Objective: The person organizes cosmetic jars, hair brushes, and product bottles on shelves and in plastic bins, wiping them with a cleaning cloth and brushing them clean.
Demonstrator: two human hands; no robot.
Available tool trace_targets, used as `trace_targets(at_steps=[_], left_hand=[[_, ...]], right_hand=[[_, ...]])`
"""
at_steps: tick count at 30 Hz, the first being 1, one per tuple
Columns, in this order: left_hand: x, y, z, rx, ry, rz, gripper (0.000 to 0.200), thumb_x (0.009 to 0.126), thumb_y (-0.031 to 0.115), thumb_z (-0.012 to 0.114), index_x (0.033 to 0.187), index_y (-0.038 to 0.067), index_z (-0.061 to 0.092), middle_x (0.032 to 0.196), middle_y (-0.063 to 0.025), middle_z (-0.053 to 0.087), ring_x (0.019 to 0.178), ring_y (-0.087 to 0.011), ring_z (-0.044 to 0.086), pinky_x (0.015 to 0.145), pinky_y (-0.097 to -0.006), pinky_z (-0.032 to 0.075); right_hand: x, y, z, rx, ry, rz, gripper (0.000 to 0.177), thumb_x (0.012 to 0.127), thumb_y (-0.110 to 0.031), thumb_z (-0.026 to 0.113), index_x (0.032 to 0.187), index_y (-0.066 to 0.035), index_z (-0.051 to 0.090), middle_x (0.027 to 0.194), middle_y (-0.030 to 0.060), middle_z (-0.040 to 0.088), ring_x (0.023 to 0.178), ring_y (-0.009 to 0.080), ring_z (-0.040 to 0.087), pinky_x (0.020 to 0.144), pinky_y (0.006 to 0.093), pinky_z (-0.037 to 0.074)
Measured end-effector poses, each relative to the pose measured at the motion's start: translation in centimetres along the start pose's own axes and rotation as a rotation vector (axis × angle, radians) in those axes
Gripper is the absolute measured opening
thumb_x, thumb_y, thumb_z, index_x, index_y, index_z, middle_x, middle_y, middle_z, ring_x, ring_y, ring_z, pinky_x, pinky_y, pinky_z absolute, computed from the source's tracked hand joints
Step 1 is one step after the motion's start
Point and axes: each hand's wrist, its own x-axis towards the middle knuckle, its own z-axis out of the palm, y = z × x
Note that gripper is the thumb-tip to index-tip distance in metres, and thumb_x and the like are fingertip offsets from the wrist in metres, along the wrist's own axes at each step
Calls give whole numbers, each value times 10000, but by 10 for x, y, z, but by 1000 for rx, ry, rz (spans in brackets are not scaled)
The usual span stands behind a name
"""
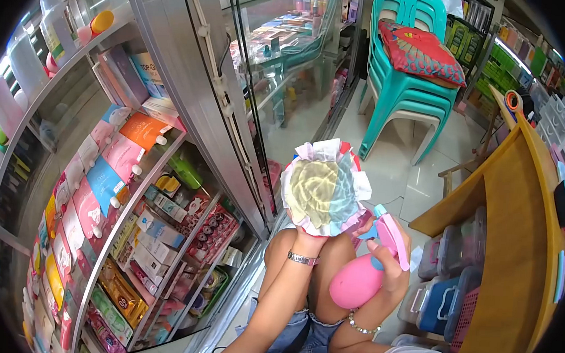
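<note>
Above my knees, a round bundle (323, 191) with a clear, wet-looking centre over yellow and blue, and a ruffled white and pink rim, rests on my left hand (311, 235). That hand is beneath it, its fingers mostly hidden by the bundle; a metal watch is on the wrist. Just to the right, my right hand (390, 264) is wrapped round a pink spray bottle (357, 281) with a blue collar and pink trigger head. The nozzle is close to the bundle's lower right rim. A beaded bracelet is on my right wrist.
Glass shelves (156, 233) of packaged goods stand close on the left. Stacked green chairs (404, 87) with a red cushion (422, 54) are ahead. On the right, a wooden desk (520, 210) has plastic bins (446, 303) beneath it.
</note>
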Motion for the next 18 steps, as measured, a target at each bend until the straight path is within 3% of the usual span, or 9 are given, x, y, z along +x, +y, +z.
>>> trace_targets(at_steps=[4, 8, 11, 12, 18], left_hand=[[4, -4, 2, 2, -48, 9, 442, 912, 377, 332, 1277, 132, 381, 1255, -81, 449, 1156, -244, 431, 988, -400, 338], [5, -4, 6, -33, 103, -49, 455, 915, 373, 331, 1292, 120, 361, 1260, -81, 443, 1150, -241, 432, 987, -393, 340], [6, -5, 0, -10, -158, 28, 462, 919, 371, 323, 1289, 99, 365, 1256, -82, 446, 1131, -239, 442, 980, -381, 347], [6, -5, 2, -12, -157, 30, 462, 919, 371, 323, 1289, 99, 365, 1256, -82, 446, 1131, -239, 442, 980, -381, 347], [7, 1, 10, -22, 39, -62, 470, 919, 380, 316, 1279, 83, 373, 1256, -88, 444, 1124, -237, 445, 973, -374, 356]], right_hand=[[-2, -4, 0, 11, 3, 35, 270, 632, -166, 541, 796, 47, 539, 784, 131, 528, 715, 227, 519, 666, 286, 403], [-6, -23, 0, -76, 0, 107, 234, 634, -119, 531, 803, 43, 532, 781, 137, 521, 704, 243, 517, 651, 294, 407], [-8, -32, 0, -179, -50, 166, 217, 635, -77, 522, 816, 41, 528, 783, 145, 514, 697, 262, 515, 643, 304, 409], [-8, -33, -1, -223, -76, 129, 217, 632, -60, 520, 825, 38, 528, 784, 146, 509, 693, 271, 511, 641, 306, 408], [-9, -32, -6, -290, -194, 49, 226, 626, -12, 515, 848, 31, 525, 785, 150, 490, 684, 298, 500, 637, 316, 405]])
